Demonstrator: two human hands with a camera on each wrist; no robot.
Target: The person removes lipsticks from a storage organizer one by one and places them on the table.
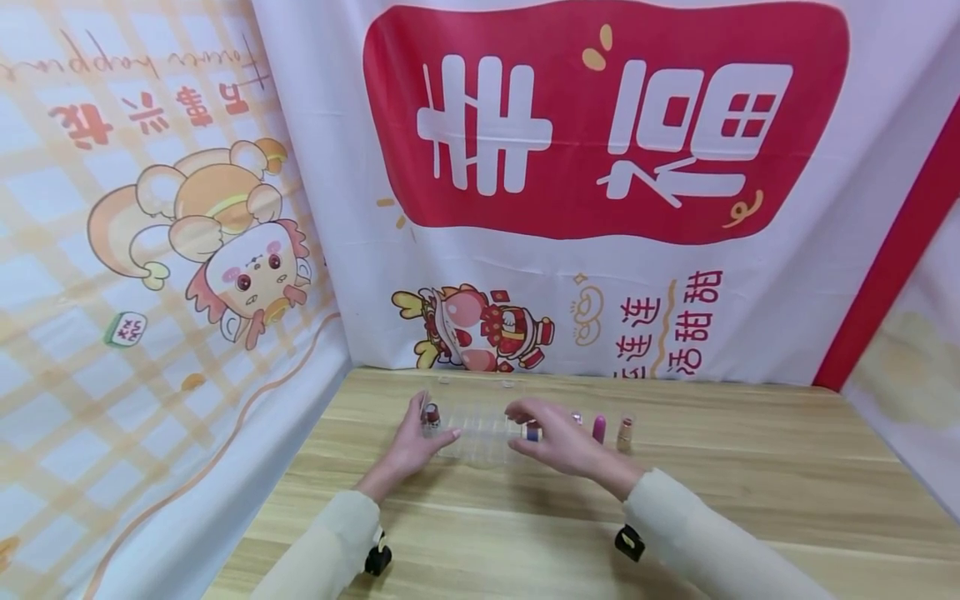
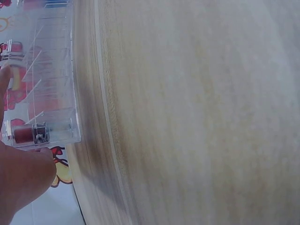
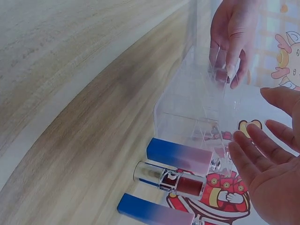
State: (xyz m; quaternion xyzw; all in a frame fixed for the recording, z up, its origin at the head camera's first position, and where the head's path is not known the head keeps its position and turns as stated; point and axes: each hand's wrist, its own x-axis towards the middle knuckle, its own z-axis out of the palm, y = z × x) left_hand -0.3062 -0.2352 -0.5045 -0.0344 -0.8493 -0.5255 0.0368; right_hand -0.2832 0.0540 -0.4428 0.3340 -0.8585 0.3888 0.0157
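Note:
A clear plastic divided organizer stands on the table, its slanted partitions plain in the left wrist view. My left hand grips its left end, thumb across the front and fingers round the side. A lip gloss tube with a dark red body sits in that end compartment. At the organizer's other end my right hand hovers with loosely spread fingers, holding nothing. Close by stand a blue-and-pink lip gloss, a clear-and-red lip gloss and another blue-and-pink lip gloss.
Right of my right hand stand a magenta tube and a lipstick with a pinkish-gold case. The wooden table meets a printed cloth backdrop behind, and another cloth hangs at the left.

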